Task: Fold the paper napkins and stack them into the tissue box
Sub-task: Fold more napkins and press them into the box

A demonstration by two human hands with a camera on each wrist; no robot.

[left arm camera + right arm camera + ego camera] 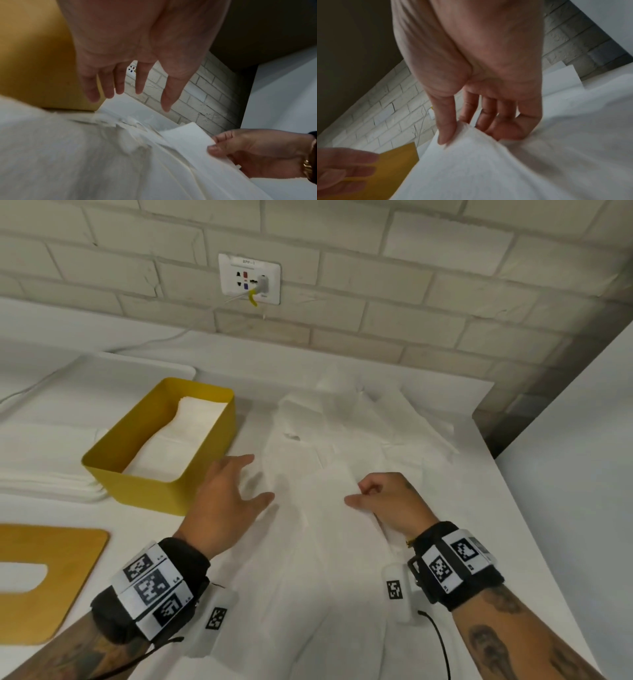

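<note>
1. So, head view first: my right hand [383, 501] is pinching the edge of the top napkin [329, 491] off the loose pile of napkins [342, 422] spread on the white table [513, 525]. My left hand [226, 494] hovers over the pile's left side, fingers spread, holding nothing. The yellow tissue box [144, 491] sits just left of the pile with folded napkins [171, 446] already inside; its lid [51, 577] lies flat near my left forearm.

2. Left wrist view: fingers [140, 81] straight and apart, not touching paper as far as I can tell. Across from it, my right hand [257, 151] has the napkin edge [187, 136] clamped between thumb and fingers.

3. Right wrist view: thumb [445, 121] pressing the napkin [471, 148] against the fingers, the paper tented up.

Risk, I reckon: these sheets are thin and clingy, so lifting may drag a second one along, or a one-sided pull could tear or crease it before my left hand steadies the pile.
</note>
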